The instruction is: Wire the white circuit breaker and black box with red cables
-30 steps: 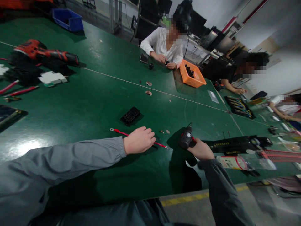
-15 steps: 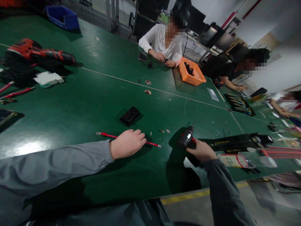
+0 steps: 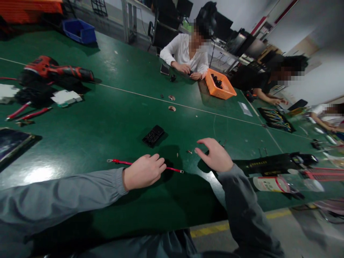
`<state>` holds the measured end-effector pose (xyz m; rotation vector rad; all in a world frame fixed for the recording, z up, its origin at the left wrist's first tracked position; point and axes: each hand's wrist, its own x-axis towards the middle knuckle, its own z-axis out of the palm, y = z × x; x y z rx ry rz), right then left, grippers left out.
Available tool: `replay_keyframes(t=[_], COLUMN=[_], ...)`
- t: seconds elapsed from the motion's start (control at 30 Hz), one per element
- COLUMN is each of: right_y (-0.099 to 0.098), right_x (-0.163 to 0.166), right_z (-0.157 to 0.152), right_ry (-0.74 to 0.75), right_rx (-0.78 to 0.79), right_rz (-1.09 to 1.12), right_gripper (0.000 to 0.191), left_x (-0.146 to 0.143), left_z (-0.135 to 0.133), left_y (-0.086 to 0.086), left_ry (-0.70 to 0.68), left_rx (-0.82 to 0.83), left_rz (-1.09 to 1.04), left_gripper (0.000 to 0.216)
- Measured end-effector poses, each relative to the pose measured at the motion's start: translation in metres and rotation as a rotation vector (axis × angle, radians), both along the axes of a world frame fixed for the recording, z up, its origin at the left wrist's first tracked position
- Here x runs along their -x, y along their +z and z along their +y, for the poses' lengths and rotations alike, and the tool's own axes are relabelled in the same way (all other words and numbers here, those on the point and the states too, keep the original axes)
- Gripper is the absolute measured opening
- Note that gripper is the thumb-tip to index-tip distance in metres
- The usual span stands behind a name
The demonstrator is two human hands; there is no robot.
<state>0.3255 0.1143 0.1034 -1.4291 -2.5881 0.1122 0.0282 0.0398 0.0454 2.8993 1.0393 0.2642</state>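
Note:
A short red cable (image 3: 174, 169) with a metal ring lug at each end lies across the green table in front of me. My left hand (image 3: 145, 171) is closed over its middle, fingers curled round it. Small metal bits (image 3: 189, 152) rest just left of my right hand (image 3: 213, 154), which hovers with thumb and fingers apart and nothing between them. Behind that hand the power screwdriver is almost wholly hidden; only its thin tip (image 3: 224, 144) shows. Beyond my left hand sits a black rectangular plastic part (image 3: 153, 136).
To the left lie a red and black power tool (image 3: 59, 70), white blocks (image 3: 66, 97) and a dark flat panel (image 3: 13, 145). On the right are a long black box (image 3: 274, 163) and a clear jar (image 3: 271, 184). Across the table, a person in white sits beside an orange basket (image 3: 220, 86).
My right hand has let go of the power screwdriver and moved up and left, opening its fingers. My left hand stays on the red cable. The view has shifted slightly.

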Motion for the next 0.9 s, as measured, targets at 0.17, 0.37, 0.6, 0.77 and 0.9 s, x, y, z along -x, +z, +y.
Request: replay_keyframes(t=[0.17,0.37,0.6,0.77,0.9], right_y=[-0.043,-0.082,-0.095,-0.095,-0.093], right_x=[0.065,0.112,0.104,0.084,0.071], right_z=[0.024,0.027,0.018,-0.004,-0.014], right_ry=[0.189,0.232,0.144,0.166,0.116], right_rx=[-0.008,0.010,-0.059,-0.109,-0.020], right_rz=[0.119,0.165,0.285,0.367,0.462], right_gripper=[0.040,0.068,0.050,0.035,0.029], left_x=[0.000,0.012,0.032,0.035,0.033], left_z=[-0.002,-0.009,-0.021,-0.024,-0.024], left_y=[-0.001,0.000,0.000,0.000,0.001], left_ry=[0.002,0.041,0.061,0.067,0.064], left_rx=[-0.018,-0.053,-0.085,-0.106,-0.120], left_rz=[0.016,0.017,0.024,0.042,0.050], left_gripper=[0.008,0.007,0.004,0.004,0.005])
